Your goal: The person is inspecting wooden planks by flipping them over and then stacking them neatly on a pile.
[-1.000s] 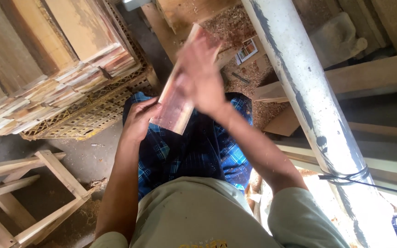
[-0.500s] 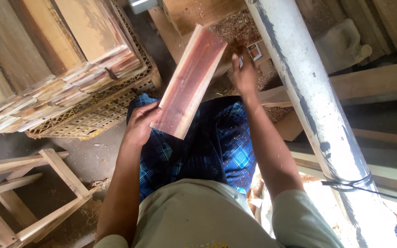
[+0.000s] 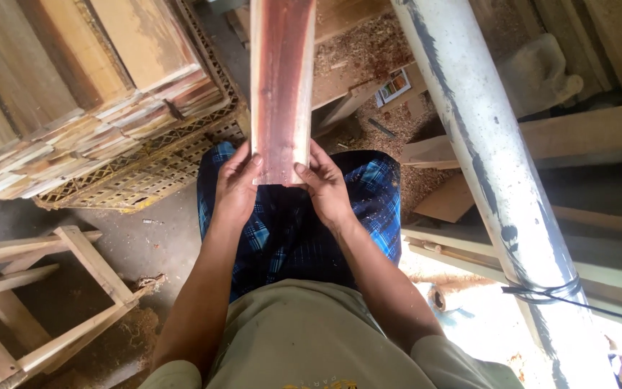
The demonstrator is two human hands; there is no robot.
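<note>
Clamping a reddish board point(image 3: 282, 86), both hands' grip sits between crate point(image 3: 138, 173) and pole point(image 3: 491, 180).

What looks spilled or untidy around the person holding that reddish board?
Sawdust lies scattered over the bench and floor beyond the reddish board, which the left hand and right hand hold by its near end. Nothing looks damaged.

Plank point(image 3: 282, 86) — reddish-brown with a dark central streak and pale edges; cloth point(image 3: 368, 202) — blue-and-black plaid; shirt point(image 3: 304, 338) — pale olive; post point(image 3: 484, 158) — grey-white.
</note>
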